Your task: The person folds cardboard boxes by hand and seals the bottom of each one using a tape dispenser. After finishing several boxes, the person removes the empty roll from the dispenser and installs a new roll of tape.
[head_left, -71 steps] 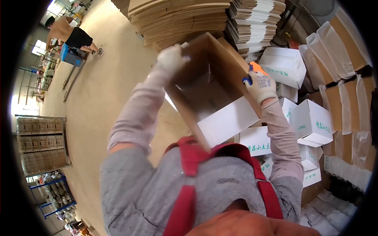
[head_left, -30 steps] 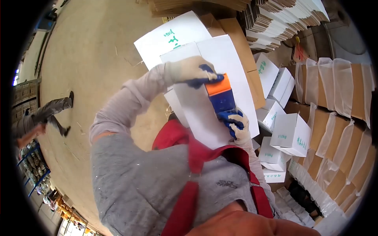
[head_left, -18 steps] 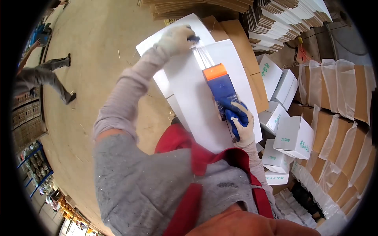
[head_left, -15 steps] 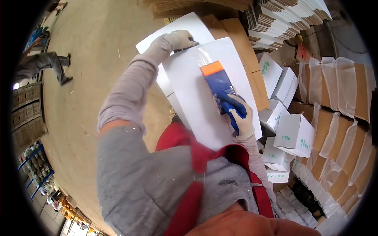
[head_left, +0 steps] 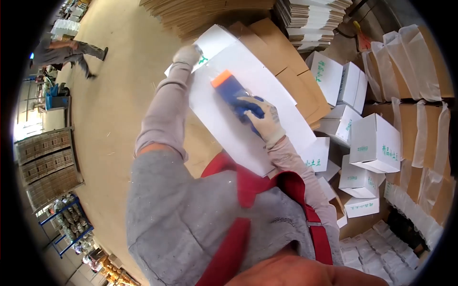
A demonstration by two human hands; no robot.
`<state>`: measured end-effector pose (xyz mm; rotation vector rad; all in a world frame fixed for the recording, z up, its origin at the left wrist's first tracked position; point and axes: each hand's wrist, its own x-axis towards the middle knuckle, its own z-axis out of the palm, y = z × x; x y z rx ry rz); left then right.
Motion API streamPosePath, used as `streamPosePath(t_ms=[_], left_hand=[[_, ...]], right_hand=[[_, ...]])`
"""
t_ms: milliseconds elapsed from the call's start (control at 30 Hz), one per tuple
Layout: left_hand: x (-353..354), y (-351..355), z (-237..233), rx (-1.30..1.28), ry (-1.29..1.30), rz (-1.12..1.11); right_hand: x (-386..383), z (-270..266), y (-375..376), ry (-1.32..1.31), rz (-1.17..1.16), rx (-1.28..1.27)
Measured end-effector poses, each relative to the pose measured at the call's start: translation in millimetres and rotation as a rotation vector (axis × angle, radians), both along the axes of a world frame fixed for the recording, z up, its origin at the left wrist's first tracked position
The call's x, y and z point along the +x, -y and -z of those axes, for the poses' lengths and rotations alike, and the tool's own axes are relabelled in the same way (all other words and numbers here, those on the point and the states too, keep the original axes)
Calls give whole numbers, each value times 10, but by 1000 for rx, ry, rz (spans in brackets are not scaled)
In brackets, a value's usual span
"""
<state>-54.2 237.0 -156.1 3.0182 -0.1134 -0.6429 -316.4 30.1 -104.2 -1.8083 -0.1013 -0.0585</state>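
A large white cardboard carton [head_left: 238, 128] lies in front of me, its long face turned up and set at a slant. In my gloved right hand [head_left: 263, 117] is a blue tape dispenser [head_left: 231, 93] with an orange front end, held low against the white face. A faint strip of clear tape shows near the orange end. At the far left corner of the carton, my gloved left hand [head_left: 186, 55] is closed around the edge beside some green print; its fingertips are blurred and partly hidden.
Brown cardboard sheets [head_left: 300, 90] lie under and beside the carton. Several white boxes with green print [head_left: 374, 143] are piled at the right. Stacks of flattened cardboard [head_left: 210, 14] stand at the back. Another person [head_left: 71, 50] walks at the far left.
The carton has turned counter-clockwise in view. My left hand has moved left and slightly down, and the tape dispenser in my right hand has shifted left. The other person has moved.
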Motion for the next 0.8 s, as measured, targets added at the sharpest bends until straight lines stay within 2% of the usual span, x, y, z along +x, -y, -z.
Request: streamPosePath(t_ms=[67,100,133,200,233,267,367,467,533,567,633,667,767,800], left_hand=[[-206,-81,-479,-377,265,-180],[-233,-105,-490,-482,294,-209],[-321,-26,-454,-473,294,-209],[-620,218,-215,-291,157,62],[-653,231,26,-161,246,49],[-675,210,58,-188,234,53],[-753,204,-71,-201,245,37],[-622,202,-21,-152,280,30],[-563,231,-51,-114,222,-20],[-552,224,-37,-112,242,-17],[-622,257,-11,-106,248,3],[-645,286,-29,-133,257,-13],[-615,227,-18,-200,334,-6],[-577,210,-10,-235,376,15]], right_hand=[[32,37,-47,-24,-3,8],[47,53,-42,-120,-4,22],[90,59,-52,-121,-6,30],[134,86,-91,-65,-1,2],[104,123,-83,-94,-21,-39],[-40,94,-15,-135,3,-35],[-819,-91,382,-55,-111,-107],[-1914,-268,953,-294,-160,-132],[-2576,-307,1057,-444,161,100],[-2722,-272,1058,-437,163,89],[-2979,-232,1000,-583,336,-269],[-2791,-183,997,-501,248,-280],[-2426,28,848,-322,294,-159],[-2358,56,766,-416,374,87]])
